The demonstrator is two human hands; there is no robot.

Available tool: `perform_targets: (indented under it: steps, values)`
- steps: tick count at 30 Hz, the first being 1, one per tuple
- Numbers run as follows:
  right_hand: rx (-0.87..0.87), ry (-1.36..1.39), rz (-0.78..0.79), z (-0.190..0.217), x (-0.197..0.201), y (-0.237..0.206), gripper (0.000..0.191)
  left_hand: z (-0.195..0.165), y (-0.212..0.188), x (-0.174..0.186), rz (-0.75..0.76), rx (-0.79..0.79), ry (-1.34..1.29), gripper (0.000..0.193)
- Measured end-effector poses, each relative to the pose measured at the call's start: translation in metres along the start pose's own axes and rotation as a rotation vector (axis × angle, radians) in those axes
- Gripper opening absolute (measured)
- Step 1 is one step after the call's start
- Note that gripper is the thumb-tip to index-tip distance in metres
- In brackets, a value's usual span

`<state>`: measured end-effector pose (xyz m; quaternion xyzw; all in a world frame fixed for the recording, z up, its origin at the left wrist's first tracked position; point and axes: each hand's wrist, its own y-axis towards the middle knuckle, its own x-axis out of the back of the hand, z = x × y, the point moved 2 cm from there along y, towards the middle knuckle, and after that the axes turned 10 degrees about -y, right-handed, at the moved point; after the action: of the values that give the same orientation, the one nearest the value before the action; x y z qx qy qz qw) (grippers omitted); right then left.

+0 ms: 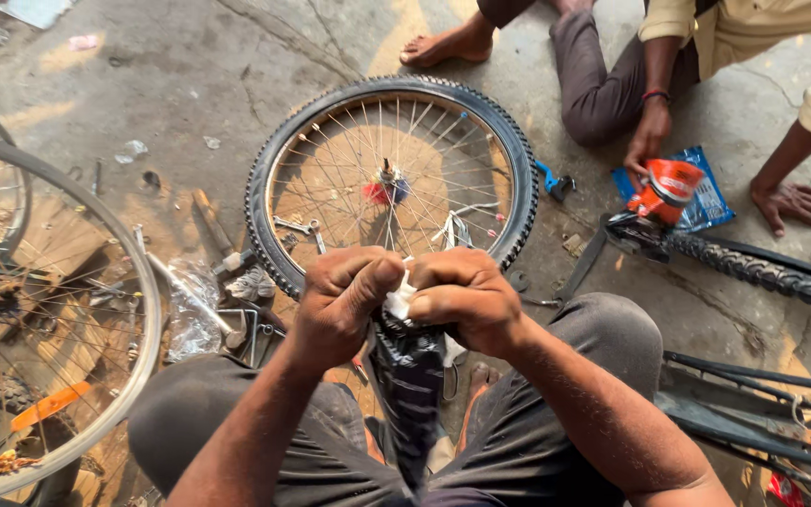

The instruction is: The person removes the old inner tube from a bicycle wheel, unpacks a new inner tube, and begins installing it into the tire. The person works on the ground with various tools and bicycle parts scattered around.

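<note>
both hands [405,300] pinch white paper [398,302] on a black-wrapped tyre [410,376].

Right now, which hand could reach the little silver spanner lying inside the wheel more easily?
Probably the left hand. The small silver spanner lies on the ground inside the black-tyred spoked bicycle wheel, on the left side, nearer that hand. The right hand is farther off. Both are pinching white paper.

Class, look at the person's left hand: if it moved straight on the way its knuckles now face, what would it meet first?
The left hand faces the right hand across a white scrap; it would probably meet that scrap at once, then the right hand.
</note>
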<state>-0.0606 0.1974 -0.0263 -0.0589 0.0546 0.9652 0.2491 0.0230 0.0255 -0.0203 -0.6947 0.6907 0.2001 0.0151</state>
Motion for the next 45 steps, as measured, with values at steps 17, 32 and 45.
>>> perform_targets:
  steps: [17,32,45]
  values:
    - [0.277,-0.47,-0.079,-0.011,0.013,0.02,0.023,-0.006,0.007,0.029,-0.24,-0.46,0.588,0.041]
    - [0.413,-0.853,-0.561,-0.022,-0.003,0.03,0.01,0.007,0.02,0.035,-0.317,-0.426,0.634,0.028]
    - [0.144,-0.947,-0.178,-0.009,-0.007,0.038,0.051,0.009,0.019,0.034,-0.147,-0.461,0.832,0.026]
